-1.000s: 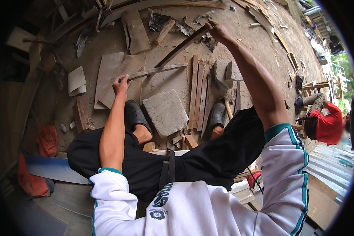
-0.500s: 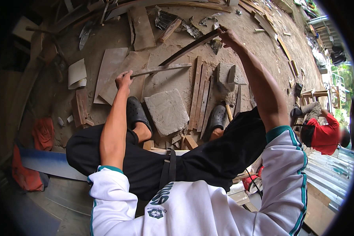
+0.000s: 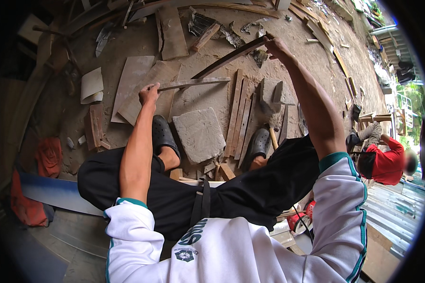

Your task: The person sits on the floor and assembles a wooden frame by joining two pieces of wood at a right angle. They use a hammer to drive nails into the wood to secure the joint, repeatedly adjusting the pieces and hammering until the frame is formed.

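My left hand (image 3: 149,94) is closed around the near end of a pale, narrow wooden strip (image 3: 198,83), which points to the right. Farther off, my right hand (image 3: 276,47), arm stretched out, grips the far end of a dark wooden strip (image 3: 229,57). That dark strip slants down to the left, and its lower end reaches the pale strip; whether the two touch I cannot tell. Below them, between my feet, a rough square stone block (image 3: 199,134) lies on the ground. Several wooden strips (image 3: 238,115) lie side by side to its right.
A grey block (image 3: 270,94) and a wooden tool handle (image 3: 273,139) are near my right foot. Flat boards (image 3: 132,87) lie beyond my left foot. A saw-like blade (image 3: 61,193) and orange cloth (image 3: 48,155) are at left. A person in red (image 3: 387,162) crouches at right.
Both hands keep hold of their strips in nearly the same place. The view has shifted slightly. At right, the person in red has changed arm position a little.
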Tool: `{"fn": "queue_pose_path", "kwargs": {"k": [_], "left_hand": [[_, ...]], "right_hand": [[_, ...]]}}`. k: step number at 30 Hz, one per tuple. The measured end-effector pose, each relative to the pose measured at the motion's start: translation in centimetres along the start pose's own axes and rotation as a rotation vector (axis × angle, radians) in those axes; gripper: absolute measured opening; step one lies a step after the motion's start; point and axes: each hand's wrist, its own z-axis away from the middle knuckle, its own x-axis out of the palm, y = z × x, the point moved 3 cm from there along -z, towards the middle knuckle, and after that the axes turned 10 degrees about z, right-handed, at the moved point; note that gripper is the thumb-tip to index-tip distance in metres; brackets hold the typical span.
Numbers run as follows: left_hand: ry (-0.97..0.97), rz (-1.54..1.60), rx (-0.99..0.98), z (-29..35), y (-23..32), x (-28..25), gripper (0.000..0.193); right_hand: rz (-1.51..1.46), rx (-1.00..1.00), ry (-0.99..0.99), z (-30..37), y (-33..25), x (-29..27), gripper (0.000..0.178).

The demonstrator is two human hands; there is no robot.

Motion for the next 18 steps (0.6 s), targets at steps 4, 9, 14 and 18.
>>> {"fn": "queue_pose_path", "kwargs": {"k": [4,9,14,18], "left_hand": [[0.016,-0.025,0.003,0.47,0.37,0.17,0.037],[0.015,-0.032,0.018,0.34,0.2,0.35,0.038],[0.025,-0.035,0.031,-0.27,0.01,0.01,0.039],[0.037,-0.043,0.031,0.09,0.09,0.23,0.038]], "right_hand": [[-0.02,0.0,0.007,0.17,-0.15,0.03,0.041],[-0.029,0.036,0.028,0.21,-0.12,-0.11,0.035],[-0.025,0.043,0.01,0.5,-0.93,-0.17,0.034],[-0.041,0.062,0.021,0.66,-0.76,-0.23,0.035]]}}
